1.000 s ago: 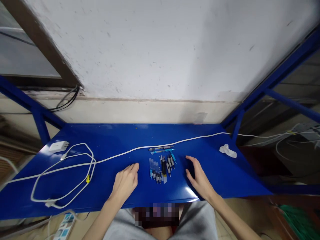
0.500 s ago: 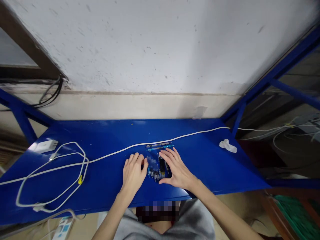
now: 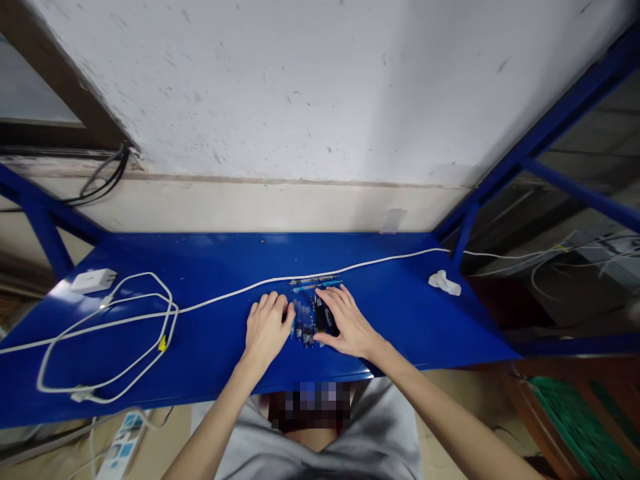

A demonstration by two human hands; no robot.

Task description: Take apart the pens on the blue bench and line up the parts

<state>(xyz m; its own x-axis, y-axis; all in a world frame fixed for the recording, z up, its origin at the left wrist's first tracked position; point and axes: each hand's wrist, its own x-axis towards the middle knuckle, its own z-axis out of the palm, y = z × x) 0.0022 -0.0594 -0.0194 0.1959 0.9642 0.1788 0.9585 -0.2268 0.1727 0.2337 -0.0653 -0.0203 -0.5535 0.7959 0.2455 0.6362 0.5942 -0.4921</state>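
A bundle of pens and clear-barrelled markers lies on the blue metal table, partly covered by my hands. My left hand rests against its left side, fingertips touching the clear barrels. My right hand lies spread over the dark pens on its right side, hiding most of them. Just beyond my fingertips, two loose pens lie crosswise to the bundle, one with a blue barrel. A white cable runs along the table behind them.
Looped white cable and a white charger lie on the table's left. A crumpled white cloth sits at the right. Blue steel uprights frame the table. A power strip sits on the floor below.
Over the last second both hands have moved inward from either side of the bundle onto it, with my right hand now over its right part. The view has tilted slightly.
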